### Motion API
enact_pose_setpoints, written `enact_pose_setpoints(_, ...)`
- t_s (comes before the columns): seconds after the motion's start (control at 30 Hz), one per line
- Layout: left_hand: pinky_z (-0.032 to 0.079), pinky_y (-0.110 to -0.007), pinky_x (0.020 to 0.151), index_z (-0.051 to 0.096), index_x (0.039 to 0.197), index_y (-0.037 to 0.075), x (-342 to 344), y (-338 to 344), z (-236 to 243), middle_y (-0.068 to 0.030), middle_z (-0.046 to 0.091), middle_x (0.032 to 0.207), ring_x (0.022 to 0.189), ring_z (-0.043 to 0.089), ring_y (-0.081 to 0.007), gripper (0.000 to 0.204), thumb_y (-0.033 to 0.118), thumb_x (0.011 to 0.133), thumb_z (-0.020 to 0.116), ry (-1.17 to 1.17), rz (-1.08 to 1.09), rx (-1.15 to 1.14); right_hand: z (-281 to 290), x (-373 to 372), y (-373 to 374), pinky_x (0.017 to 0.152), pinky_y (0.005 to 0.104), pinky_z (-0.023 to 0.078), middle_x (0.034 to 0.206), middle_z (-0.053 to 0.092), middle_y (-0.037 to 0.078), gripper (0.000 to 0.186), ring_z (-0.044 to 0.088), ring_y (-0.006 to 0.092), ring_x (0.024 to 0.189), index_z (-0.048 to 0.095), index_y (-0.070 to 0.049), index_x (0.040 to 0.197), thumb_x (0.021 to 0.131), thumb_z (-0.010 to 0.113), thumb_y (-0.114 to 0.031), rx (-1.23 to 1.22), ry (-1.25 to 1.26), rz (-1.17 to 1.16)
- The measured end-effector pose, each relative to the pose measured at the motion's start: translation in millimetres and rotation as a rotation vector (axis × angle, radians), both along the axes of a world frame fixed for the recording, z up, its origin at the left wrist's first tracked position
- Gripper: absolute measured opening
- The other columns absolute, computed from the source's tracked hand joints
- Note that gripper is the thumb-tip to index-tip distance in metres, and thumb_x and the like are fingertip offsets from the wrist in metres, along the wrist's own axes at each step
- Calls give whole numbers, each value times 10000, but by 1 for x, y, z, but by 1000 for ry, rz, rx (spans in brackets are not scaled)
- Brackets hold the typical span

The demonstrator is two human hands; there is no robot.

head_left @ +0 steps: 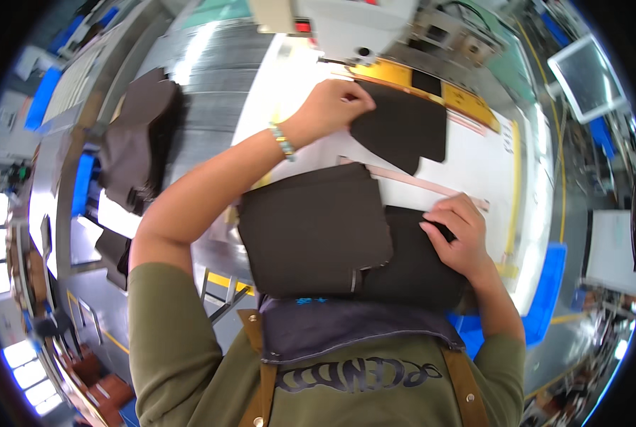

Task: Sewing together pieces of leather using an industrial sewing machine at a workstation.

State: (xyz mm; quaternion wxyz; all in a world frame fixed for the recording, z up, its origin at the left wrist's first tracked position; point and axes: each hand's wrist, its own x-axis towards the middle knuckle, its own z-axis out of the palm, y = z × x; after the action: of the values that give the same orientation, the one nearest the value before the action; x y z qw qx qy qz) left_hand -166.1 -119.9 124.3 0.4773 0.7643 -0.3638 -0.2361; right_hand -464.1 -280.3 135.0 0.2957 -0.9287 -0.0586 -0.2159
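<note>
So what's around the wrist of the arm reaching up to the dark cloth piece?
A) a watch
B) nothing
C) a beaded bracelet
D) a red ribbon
C: a beaded bracelet in pale blue-green sits on the wrist just below the left hand, which pinches the dark cloth piece.

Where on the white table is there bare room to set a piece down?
Bare patch: white table right of the small dark piece, above the pink strip. Crowded: near edge, under the stacked dark panels and right hand.
</note>
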Motion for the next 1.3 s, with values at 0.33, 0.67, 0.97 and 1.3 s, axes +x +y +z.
enact_pose_setpoints(0.33, 534, -354, 691, 789, 1106, 80, 47, 107, 62, -91, 730, 791, 684, 646, -213, 231, -20, 906, 731, -673, 83, -10, 2, -13, 6, 729, 375, 499, 942, 636, 106, 206, 620, 289, 850, 740, -25, 958, 775, 831, 2, 0, 25, -15)
enact_pose_setpoints(0.67, 548, -238, 988, 706, 1395, 45, 136, 403, 120, -34, 737, 1251, 1085, 694, -107, 391, -9, 1012, 653, -187, 687, -280, 8, -9, 10, 756, 372, 498, 978, 637, 109, 192, 617, 285, 878, 730, -11, 996, 820, 803, 14, 20, 40, 19)
enact_pose_setpoints(0.97, 557, -244, 983, 708, 1393, 49, 139, 480, 25, -34, 736, 1271, 1081, 697, -109, 395, -33, 1013, 638, -63, 793, -192, 7, -10, 11, 760, 371, 497, 980, 634, 116, 174, 613, 283, 886, 724, -4, 994, 835, 786, 28, 31, 63, -1)
enact_pose_setpoints(1.3, 584, -253, 887, 719, 1383, 62, 131, 467, 33, -49, 744, 1239, 950, 719, -101, 403, -37, 1000, 639, -319, 795, 41, 7, -9, 12, 768, 370, 499, 979, 632, 116, 166, 615, 286, 887, 723, 2, 990, 838, 786, 23, 38, 75, 3)
